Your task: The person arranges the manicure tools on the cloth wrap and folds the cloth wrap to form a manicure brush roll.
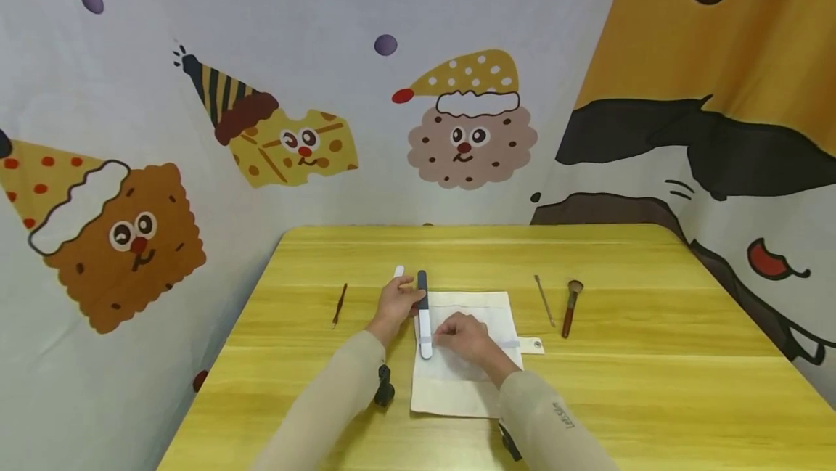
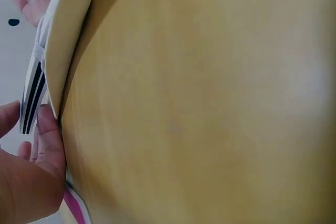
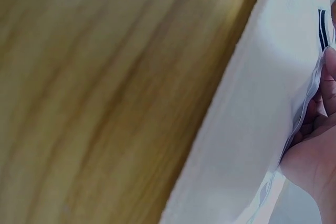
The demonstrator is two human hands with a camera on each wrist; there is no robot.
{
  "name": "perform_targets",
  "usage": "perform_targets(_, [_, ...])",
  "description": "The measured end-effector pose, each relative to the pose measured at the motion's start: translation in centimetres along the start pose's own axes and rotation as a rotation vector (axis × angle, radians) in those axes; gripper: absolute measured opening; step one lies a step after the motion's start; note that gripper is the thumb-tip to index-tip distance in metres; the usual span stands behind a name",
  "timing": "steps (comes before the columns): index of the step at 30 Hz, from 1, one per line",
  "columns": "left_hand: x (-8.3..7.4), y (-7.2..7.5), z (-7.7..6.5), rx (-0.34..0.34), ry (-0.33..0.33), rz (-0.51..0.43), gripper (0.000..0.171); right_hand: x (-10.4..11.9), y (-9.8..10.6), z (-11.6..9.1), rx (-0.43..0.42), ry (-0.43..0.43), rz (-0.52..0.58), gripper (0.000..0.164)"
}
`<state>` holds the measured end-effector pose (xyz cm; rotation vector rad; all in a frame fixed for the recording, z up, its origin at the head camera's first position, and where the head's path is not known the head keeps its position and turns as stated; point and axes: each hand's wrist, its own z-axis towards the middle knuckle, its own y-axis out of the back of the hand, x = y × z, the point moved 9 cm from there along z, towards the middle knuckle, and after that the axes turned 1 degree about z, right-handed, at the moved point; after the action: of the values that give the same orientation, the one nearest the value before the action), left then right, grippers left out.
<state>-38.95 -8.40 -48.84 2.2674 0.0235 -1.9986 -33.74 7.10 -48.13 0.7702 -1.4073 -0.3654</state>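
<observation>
A cream cloth tool roll (image 1: pixel 453 397) lies spread on the table, a pale elastic band (image 1: pixel 509 345) across its middle. Along its left side lies a nail file (image 1: pixel 425 326), dark at the far half and white at the near half, its near end under the band. My left hand (image 1: pixel 394 302) pinches the file's far part between thumb and fingers; striped layers show along the file's edge (image 2: pixel 32 98) in the left wrist view. Just right of the file, my right hand (image 1: pixel 465 334) pinches the elastic band (image 3: pixel 311 95) with curled fingers.
Beyond my left hand pokes the white tip of another flat stick (image 1: pixel 399 270). A thin dark-red tool (image 1: pixel 339 305) lies at left. To the right are a slim metal tool (image 1: pixel 545 301) and a brush (image 1: pixel 570 309). The roll's snap tab (image 1: pixel 533 345) sticks out rightward.
</observation>
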Motion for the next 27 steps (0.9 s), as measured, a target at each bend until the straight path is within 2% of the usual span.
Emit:
perform_targets(6, [-0.7, -0.5, 1.2, 0.012, -0.029, 0.042, 0.048, 0.2, -0.1, -0.1, -0.006, 0.024, -0.010, 0.006])
perform_targets(13, [-1.1, -1.0, 2.1, 0.102, -0.038, 0.110, 0.046, 0.3, 0.0, -0.1, -0.008, 0.036, -0.026, 0.008])
perform_targets(21, [-0.9, -0.3, 1.5, 0.161, -0.027, 0.116, 0.045, 0.4, 0.2, 0.0, -0.013, 0.009, -0.009, 0.006])
perform_targets(27, [-0.7, -0.2, 0.6, 0.198, -0.038, 0.168, 0.046, 0.1, 0.0, -0.1, -0.013, -0.020, 0.016, 0.006])
